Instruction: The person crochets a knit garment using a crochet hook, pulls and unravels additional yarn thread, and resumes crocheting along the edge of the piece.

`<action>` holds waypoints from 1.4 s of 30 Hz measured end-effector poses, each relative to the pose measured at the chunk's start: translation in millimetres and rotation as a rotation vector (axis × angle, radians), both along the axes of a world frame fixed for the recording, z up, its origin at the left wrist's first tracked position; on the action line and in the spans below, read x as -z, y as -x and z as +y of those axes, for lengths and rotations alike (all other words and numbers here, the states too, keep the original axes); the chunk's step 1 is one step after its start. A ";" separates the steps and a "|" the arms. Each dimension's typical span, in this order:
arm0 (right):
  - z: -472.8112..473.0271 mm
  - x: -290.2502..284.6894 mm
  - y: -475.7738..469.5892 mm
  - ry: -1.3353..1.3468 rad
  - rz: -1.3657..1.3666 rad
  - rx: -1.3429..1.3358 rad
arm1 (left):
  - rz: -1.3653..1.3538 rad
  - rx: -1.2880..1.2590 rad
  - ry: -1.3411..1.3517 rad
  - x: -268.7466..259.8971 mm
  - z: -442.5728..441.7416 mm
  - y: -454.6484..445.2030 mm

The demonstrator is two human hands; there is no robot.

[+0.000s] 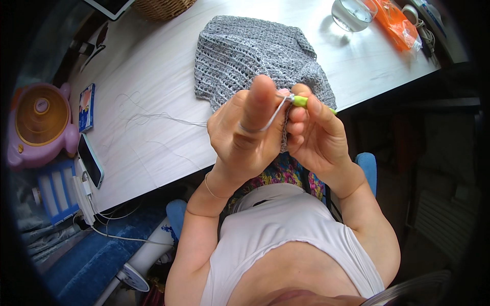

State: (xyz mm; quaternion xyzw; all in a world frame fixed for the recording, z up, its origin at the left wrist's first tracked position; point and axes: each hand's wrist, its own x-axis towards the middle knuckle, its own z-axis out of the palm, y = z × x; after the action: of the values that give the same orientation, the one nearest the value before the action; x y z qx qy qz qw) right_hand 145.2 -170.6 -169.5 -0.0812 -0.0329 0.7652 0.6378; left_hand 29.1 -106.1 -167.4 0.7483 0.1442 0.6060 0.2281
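A grey crocheted fabric (252, 57) lies on the pale tabletop and runs down between both hands. My left hand (249, 126) pinches the edge of the work, its index finger raised with a strand of grey yarn (273, 114) looped around it. The fingers of my right hand (317, 130) grip a crochet hook with a lime-green handle (300, 101), its front end at the stitches beside my left fingertips. Loose thin strands (164, 116) trail over the tabletop to the left of my left hand.
A glass of water (353, 15) and an orange plastic bag (396, 25) stand at the upper right. A wicker basket (162, 7) sits at the top. Along the left are a small blue box (87, 108), a phone (90, 160), a power strip (83, 195) with cables and a pink plastic container (42, 122).
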 end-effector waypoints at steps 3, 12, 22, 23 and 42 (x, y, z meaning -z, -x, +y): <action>0.0 7.7 4.1 -0.056 0.185 -0.010 | -0.053 0.123 0.200 -8.9 -1.9 2.0; 7.1 23.6 0.6 -0.562 -0.756 0.787 | -0.384 0.895 1.026 -12.1 6.8 10.9; 1.3 10.6 -6.4 -0.401 -0.421 0.424 | -0.210 0.662 1.003 -10.4 5.0 8.2; -0.9 7.5 -6.3 -0.312 -0.357 0.329 | -0.114 0.398 0.714 -9.5 1.4 5.7; 5.0 23.3 -6.6 -0.564 -0.783 0.780 | -0.354 0.813 1.045 -9.4 7.9 12.6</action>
State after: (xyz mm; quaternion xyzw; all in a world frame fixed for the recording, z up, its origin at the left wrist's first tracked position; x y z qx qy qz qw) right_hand 151.8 -165.6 -192.8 -0.1903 -0.4335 0.3509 0.8079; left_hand 16.5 -98.3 -158.0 0.4244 0.0860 0.4363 0.7888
